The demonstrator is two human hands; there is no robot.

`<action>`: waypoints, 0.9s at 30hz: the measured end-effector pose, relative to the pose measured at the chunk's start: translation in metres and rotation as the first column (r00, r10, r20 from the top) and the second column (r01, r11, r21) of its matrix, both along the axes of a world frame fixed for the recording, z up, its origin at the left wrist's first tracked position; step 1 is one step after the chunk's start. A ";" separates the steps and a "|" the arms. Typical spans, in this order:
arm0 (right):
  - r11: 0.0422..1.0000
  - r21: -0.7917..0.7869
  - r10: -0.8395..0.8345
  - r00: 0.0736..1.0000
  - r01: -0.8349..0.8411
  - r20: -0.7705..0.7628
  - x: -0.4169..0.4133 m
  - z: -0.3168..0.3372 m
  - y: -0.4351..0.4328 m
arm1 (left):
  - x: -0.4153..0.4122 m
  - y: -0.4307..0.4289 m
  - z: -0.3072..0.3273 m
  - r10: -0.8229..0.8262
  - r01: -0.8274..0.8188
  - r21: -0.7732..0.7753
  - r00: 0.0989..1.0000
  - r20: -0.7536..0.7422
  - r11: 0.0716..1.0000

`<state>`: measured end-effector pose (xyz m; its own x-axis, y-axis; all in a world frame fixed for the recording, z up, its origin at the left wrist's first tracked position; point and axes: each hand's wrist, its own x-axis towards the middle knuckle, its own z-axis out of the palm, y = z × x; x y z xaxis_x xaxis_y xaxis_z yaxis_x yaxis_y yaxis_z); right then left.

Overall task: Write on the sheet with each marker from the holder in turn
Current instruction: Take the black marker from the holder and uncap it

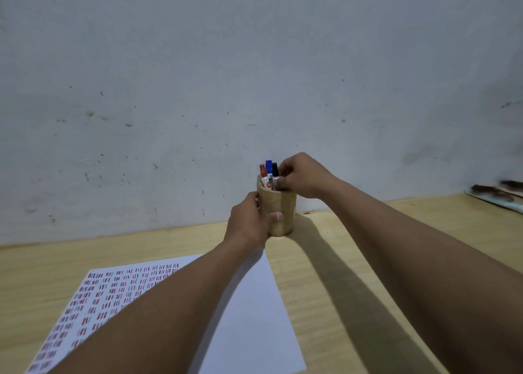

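Gripping wooden holder (278, 212) on pale wood table (353, 232), left hand (249, 223), right hand (302, 175) pinching black marker (275, 172), scuffed grey wall (198, 76)

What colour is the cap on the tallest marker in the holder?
Blue cap, between the red and black ones, clear in the head view.

My round wooden holder (278, 213) stands upright near the wall, with three capped markers upright inside it — red (263, 172), blue (268, 167), black (274, 170). The white sheet (254, 317) lies flat nearer to me, its left part filled with rows of short red, blue and dark strokes.
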<state>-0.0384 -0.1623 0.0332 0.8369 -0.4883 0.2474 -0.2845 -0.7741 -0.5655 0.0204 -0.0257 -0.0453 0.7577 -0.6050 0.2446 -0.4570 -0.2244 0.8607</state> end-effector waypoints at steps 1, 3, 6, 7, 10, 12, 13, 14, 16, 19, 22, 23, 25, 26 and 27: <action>1.000 -0.003 -0.005 1.000 0.005 -0.006 -0.001 0.000 0.000 | -0.001 0.000 0.001 0.000 0.000 0.003 1.000 0.004 1.000; 1.000 -0.002 -0.015 1.000 0.015 0.004 -0.005 0.004 0.002 | -0.003 0.001 0.001 -0.001 0.000 0.010 1.000 0.009 1.000; 0.998 0.051 -0.026 0.995 0.021 0.094 -0.015 0.016 0.007 | -0.008 0.002 0.004 0.005 -0.005 0.018 1.000 -0.011 1.000; 0.998 0.059 -0.029 0.991 0.022 0.129 -0.020 0.021 0.009 | -0.010 0.003 0.006 0.009 -0.009 0.021 1.000 -0.012 1.000; 0.997 0.068 -0.035 0.979 0.021 0.202 -0.033 0.038 0.020 | -0.018 0.009 0.016 0.032 -0.032 0.051 0.999 -0.011 0.998; 0.993 0.118 -0.024 0.968 -0.006 0.249 -0.042 0.051 0.032 | -0.024 0.018 0.028 0.048 -0.049 0.072 0.999 0.008 0.996; 0.988 0.151 -0.014 0.962 -0.029 0.273 -0.046 0.056 0.039 | -0.025 0.023 0.034 0.055 -0.057 0.073 0.998 0.028 0.996; 0.981 0.185 0.000 0.956 -0.057 0.294 -0.050 0.060 0.047 | -0.027 0.029 0.039 0.064 -0.068 0.066 0.997 0.053 0.996; 0.964 0.240 0.028 0.942 -0.114 0.336 -0.056 0.065 0.063 | -0.031 0.043 0.052 0.090 -0.092 0.026 0.993 0.080 0.995; 0.961 0.235 0.057 0.936 -0.146 0.348 -0.062 0.068 0.086 | -0.039 0.066 0.072 0.134 -0.129 -0.067 0.988 0.079 0.989; 0.981 0.153 0.066 0.950 -0.117 0.304 -0.072 0.067 0.110 | -0.048 0.093 0.090 0.205 -0.193 -0.181 0.977 0.049 0.964; 0.987 0.120 0.071 0.956 -0.109 0.286 -0.075 0.066 0.117 | -0.050 0.102 0.096 0.218 -0.207 -0.226 0.976 0.023 0.952; 0.995 0.032 0.084 0.967 -0.095 0.242 -0.080 0.064 0.129 | -0.055 0.118 0.104 0.189 -0.191 -0.319 0.981 -0.038 0.928; 0.996 -0.012 0.093 0.972 -0.092 0.217 -0.082 0.063 0.135 | -0.057 0.127 0.107 0.163 -0.171 -0.353 0.985 -0.050 0.920; 0.994 -0.052 0.099 0.977 -0.091 0.187 -0.084 0.062 0.140 | -0.059 0.135 0.111 0.140 -0.148 -0.371 0.989 -0.050 0.917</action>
